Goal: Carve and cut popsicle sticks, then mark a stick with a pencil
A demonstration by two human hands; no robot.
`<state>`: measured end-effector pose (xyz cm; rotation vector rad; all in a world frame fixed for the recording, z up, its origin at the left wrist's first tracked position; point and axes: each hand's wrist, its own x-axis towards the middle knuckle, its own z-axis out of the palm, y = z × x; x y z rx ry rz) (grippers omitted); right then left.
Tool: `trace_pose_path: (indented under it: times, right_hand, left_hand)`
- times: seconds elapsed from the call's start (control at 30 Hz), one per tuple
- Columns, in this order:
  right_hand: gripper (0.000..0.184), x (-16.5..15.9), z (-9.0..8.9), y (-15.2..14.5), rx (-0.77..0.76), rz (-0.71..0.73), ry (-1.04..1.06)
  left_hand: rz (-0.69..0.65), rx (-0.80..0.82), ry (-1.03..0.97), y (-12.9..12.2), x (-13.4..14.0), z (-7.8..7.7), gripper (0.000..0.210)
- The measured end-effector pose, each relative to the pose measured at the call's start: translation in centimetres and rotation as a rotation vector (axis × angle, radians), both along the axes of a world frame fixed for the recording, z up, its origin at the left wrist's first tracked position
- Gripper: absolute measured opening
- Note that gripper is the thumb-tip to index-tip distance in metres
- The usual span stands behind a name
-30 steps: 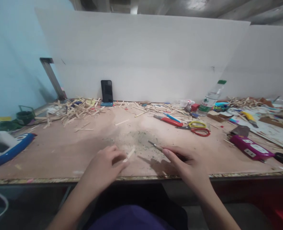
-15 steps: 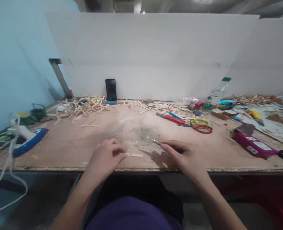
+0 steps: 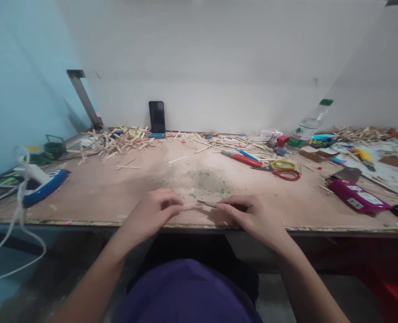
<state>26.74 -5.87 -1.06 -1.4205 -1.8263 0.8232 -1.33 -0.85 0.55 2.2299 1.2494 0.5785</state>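
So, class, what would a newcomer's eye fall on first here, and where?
Probably the left hand, pinching a thin wooden stick, and the right hand, holding a slim tool, near the table edge. Beyond them, a black phone stands before the pale panel, beside a jumble of sticks. A bright purple object lies toward the right.

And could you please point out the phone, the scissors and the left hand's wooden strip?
Phone [image 3: 157,117]: head view, middle of dark front.
Scissors [image 3: 272,169]: head view, where the handles meet.
Wooden strip [image 3: 189,206]: head view, exposed part.
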Motion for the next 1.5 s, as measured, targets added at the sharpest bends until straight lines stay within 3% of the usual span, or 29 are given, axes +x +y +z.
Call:
trace_pose_path:
  times: [0.27, 0.77, 1.0, 1.1, 1.17, 1.23, 1.33, 1.5]
  right_hand:
    - [0.021, 0.3, -0.6, 0.0, -0.025, -0.026, -0.045]
    - [0.023, -0.1, -1.7, 0.4, 0.095, -0.064, -0.083]
    - [0.035, 0.5, -4.6, 2.1, 0.374, -0.259, -0.100]
    - [0.047, -0.2, -5.0, 2.2, 0.515, -0.195, -0.061]
    - [0.041, -0.7, -4.8, 2.0, 0.551, -0.089, -0.052]
    - [0.030, -1.2, -4.3, 1.7, 0.561, 0.030, -0.060]
    - [0.030, -1.6, -3.2, 1.4, 0.553, 0.148, -0.082]
    - [0.034, -1.9, -2.1, 1.1, 0.520, 0.187, -0.097]
  left_hand:
    - [-0.039, 0.006, -0.035, 0.5, 0.0, -0.7, 0.027]
    - [-0.062, -0.006, -0.070, 0.8, -0.1, -1.1, 0.026]
    - [0.013, -0.036, -0.126, -0.1, -0.2, -1.1, 0.029]
    - [-0.013, -0.026, -0.139, -0.9, -0.1, -0.9, 0.030]
    - [-0.052, 0.002, -0.151, -1.4, 0.0, -0.8, 0.026]
    - [-0.085, 0.040, -0.169, -1.6, 0.1, -0.9, 0.024]
    - [-0.104, 0.099, -0.209, -1.6, 0.1, -1.2, 0.024]
    - [-0.112, 0.160, -0.258, -1.5, -0.3, -1.6, 0.025]
